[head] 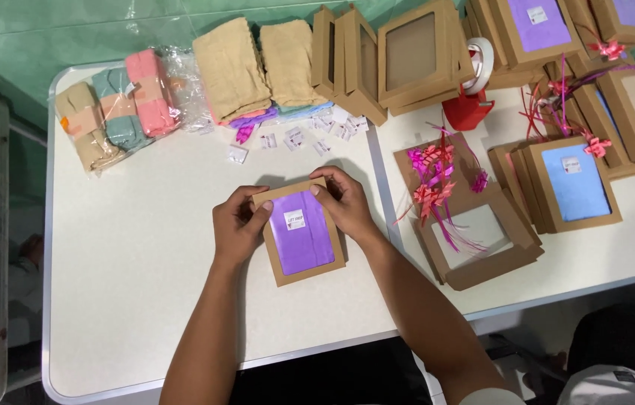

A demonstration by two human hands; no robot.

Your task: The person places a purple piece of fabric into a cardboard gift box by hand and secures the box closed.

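box in hands: 1 kraft window box [301, 241], purple cloth showing through window, small white label inside; lies flat on white table [137, 300], centre, near front edge
left hand [236, 229]: fingers closed on box's top-left corner, thumb on lid
right hand [346, 202]: fingers closed on box's top-right corner, pressing top edge
rolled cloths in plastic [118, 109]: 3 — beige, teal, pink; back left of table
folded tan cloths [261, 67]: 2 stacks, back centre
small white tags [295, 139]: approx 10, loose, scattered just behind box
empty window boxes upright [385, 56]: approx 4, back centre-right
ribbon bows, pink [434, 184]: bunch, count unclear, on flat box lids to right of right hand
blue-filled box [574, 184]: 1, w/ bow, far right
tape dispenser, red [471, 101]: 1, behind bows
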